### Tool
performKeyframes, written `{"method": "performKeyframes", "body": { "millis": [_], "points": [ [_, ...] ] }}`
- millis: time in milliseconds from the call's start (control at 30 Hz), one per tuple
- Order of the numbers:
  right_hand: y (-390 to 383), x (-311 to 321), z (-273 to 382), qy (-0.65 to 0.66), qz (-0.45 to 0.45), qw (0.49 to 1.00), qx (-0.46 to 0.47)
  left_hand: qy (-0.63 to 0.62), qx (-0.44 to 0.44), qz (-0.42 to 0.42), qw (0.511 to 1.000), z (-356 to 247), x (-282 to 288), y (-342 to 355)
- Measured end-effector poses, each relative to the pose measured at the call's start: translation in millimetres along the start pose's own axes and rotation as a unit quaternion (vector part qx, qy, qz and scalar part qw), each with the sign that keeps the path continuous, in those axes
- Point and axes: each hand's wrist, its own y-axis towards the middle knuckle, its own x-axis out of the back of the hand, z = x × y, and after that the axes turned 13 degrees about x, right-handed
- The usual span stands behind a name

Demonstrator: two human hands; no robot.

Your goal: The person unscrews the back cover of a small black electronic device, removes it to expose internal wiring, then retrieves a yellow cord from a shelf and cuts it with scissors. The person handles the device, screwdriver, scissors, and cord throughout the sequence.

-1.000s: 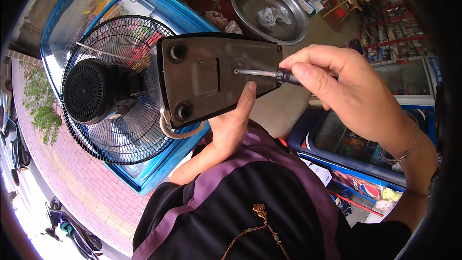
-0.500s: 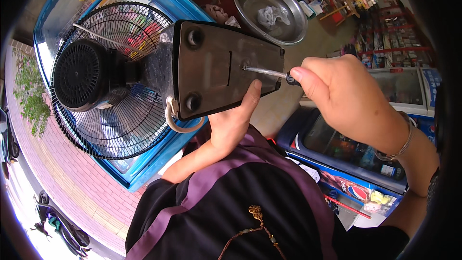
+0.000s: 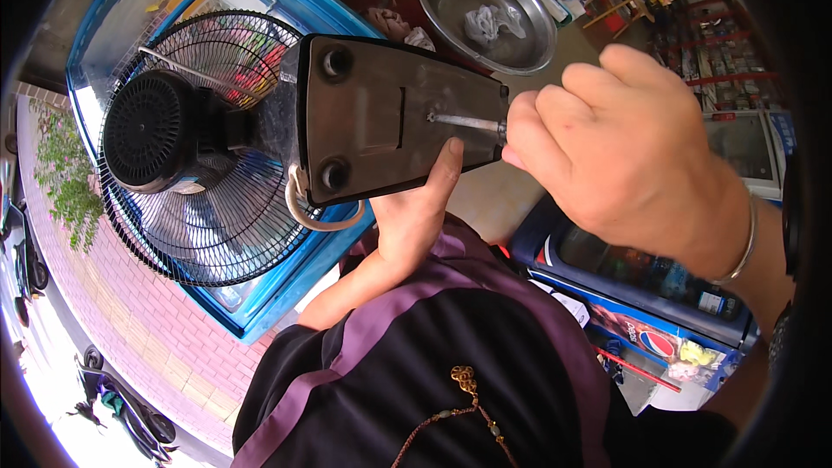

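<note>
A black electric fan lies on its side, its wire cage (image 3: 234, 251) and round motor housing (image 3: 149, 132) over a blue-framed clear case. The flat underside of its base (image 3: 360, 113) faces me, with round feet and a slot. My left hand (image 3: 407, 217) grips the base's near edge, thumb on the underside and fingers hidden beneath. My right hand (image 3: 628, 156) is closed around a screwdriver (image 3: 468, 123); its handle is hidden in the fist. The metal shaft reaches a small hole in the base. A pale cord (image 3: 321, 224) loops beside the left wrist.
The blue-framed case (image 3: 247, 325) stands under the fan at left. A metal basin (image 3: 533, 56) with a crumpled plastic bag is beyond the base. At right are a dark-topped chest freezer (image 3: 572, 234) and stocked shelves. Brick paving (image 3: 147, 303), a plant and a scooter lie left.
My right hand has rolled over on the screwdriver, now with its knuckles upward and the handle covered. The fan base has shifted slightly left in view; my left hand keeps its hold.
</note>
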Motion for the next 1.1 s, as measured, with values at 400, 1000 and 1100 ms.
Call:
{"method": "performKeyframes", "body": {
  "millis": [400,1000,1100],
  "points": [
    [-3.4,14.9,11.6,0.628,-0.055,0.596,-0.498,0.024,-0.011,0.012,1.0,-10.4,-1.8,-4.0],
    [-10.8,-6.8,-5.8,0.014,0.033,0.999,-0.021,0.008,-0.026,-0.027,0.999,-9.4,-3.6,-2.1],
    [-8.7,-7.5,-3.9,-0.073,0.006,0.996,0.041,0.017,-0.003,0.0,1.0,2.1,-4.2,-1.3]
  ]
}}
